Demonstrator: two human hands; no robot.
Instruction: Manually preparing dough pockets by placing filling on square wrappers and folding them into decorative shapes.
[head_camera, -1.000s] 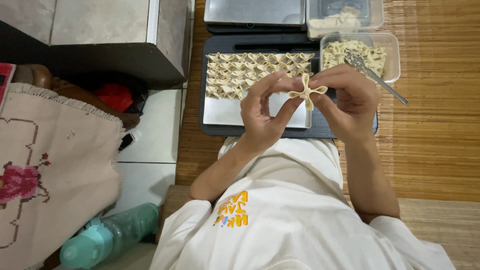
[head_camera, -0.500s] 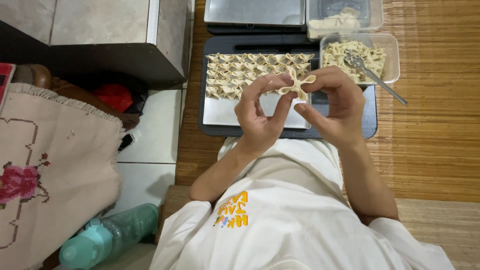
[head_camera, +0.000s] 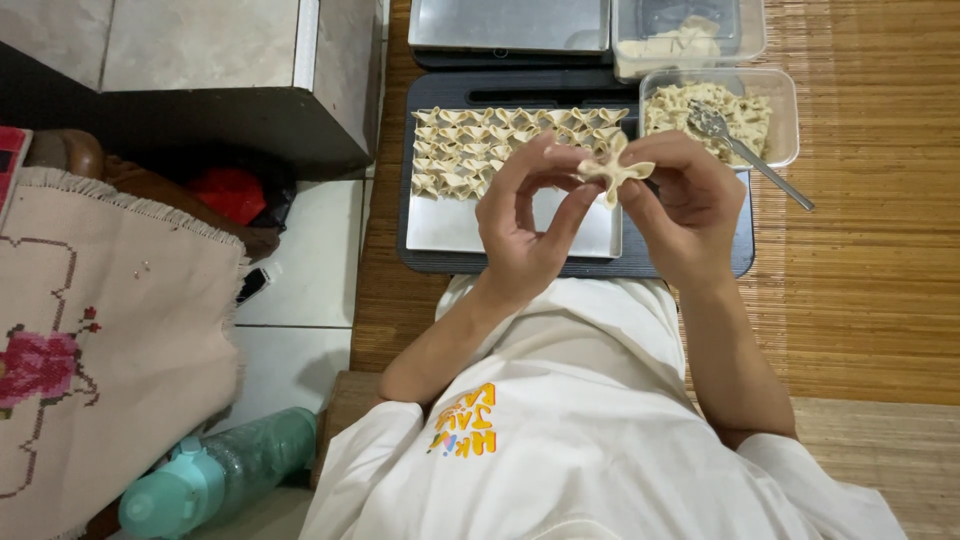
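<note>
Both hands pinch one pale folded dumpling (head_camera: 612, 168) held above a metal tray (head_camera: 470, 224). My left hand (head_camera: 525, 220) grips its left side with thumb and fingers. My right hand (head_camera: 680, 205) holds its right side. Several folded dumplings (head_camera: 480, 145) lie in rows on the far half of the tray. The tray rests on a dark board (head_camera: 425, 175). A clear tub of filling (head_camera: 775, 105) with a metal spoon (head_camera: 750, 155) in it stands to the right.
A second metal tray (head_camera: 510, 25) and a clear tub of wrappers (head_camera: 690, 35) sit at the back. A bamboo mat (head_camera: 870, 270) covers the floor. At left lie an embroidered cloth (head_camera: 90, 350), a teal bottle (head_camera: 215, 475) and a dark ledge (head_camera: 200, 110).
Both hands have lifted the dumpling slightly and worked its edges; its folded corners now stick out above my fingers.
</note>
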